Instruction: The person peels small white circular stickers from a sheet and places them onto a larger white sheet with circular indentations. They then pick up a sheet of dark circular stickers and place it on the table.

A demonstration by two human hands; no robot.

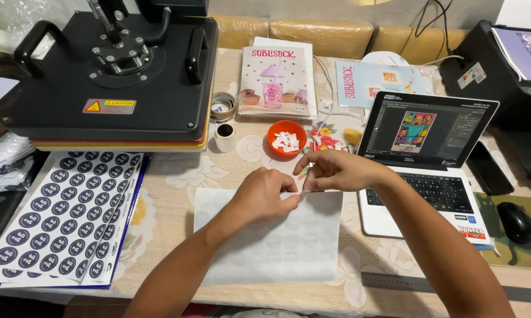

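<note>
Left hand (264,194): I keep it curled, knuckles up, on the far edge of the white sheet (271,238); thumb and forefinger are closed narrow at the edge. Whether a small piece sits between them I cannot tell.
Right hand (336,171): fingertips pinched tight, just beside the left hand's, over the same edge; whatever they pinch is too small to make out.
Sheet position: flat on the tablecloth (242,162), near centre, between the sticker sheets (65,212) at left and the laptop (424,159) at right. Faint round shapes show through it.
Supply: orange bowl (287,139) of small white pieces, just far of both hands.
Technique, my judgement: I hold the sheet down with the left palm so it does not slide, and let only the fingertips work.
Alignment, my judgement: I keep both pinches close together and low to the paper, so the edge stays flat without creasing.
Clearance: heat press (109,73) far left, tape roll (223,106) beside it; both well apart from the hands.
</note>
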